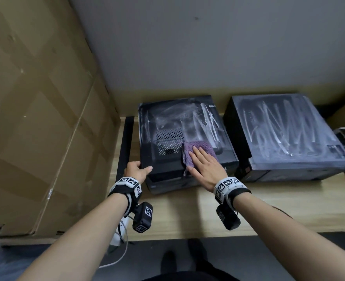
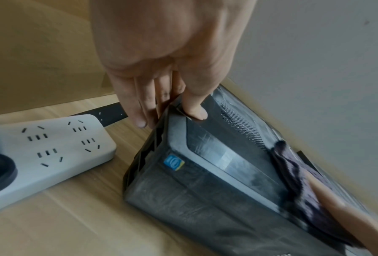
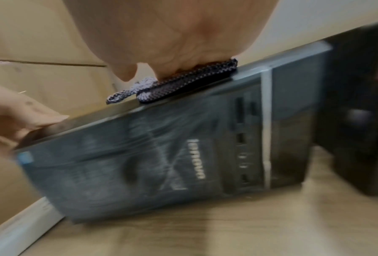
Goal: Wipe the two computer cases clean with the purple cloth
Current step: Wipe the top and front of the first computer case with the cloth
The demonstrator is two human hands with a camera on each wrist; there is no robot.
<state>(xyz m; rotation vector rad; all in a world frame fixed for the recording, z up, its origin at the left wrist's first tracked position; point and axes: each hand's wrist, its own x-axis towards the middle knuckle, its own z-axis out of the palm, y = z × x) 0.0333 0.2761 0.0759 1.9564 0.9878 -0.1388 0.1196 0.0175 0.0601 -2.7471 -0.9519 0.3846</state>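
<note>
Purple cloth (image 1: 198,153); black, white-streaked computer cases (image 1: 293,128)

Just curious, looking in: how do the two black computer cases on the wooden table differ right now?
The left black computer case has a vent grille on top; the right black computer case shows none. The left has the purple cloth and both hands on it; the right is untouched. Both lie flat, smeared with white dust.

Cardboard boxes (image 1: 35,118) – power strip (image 2: 45,149)
</note>
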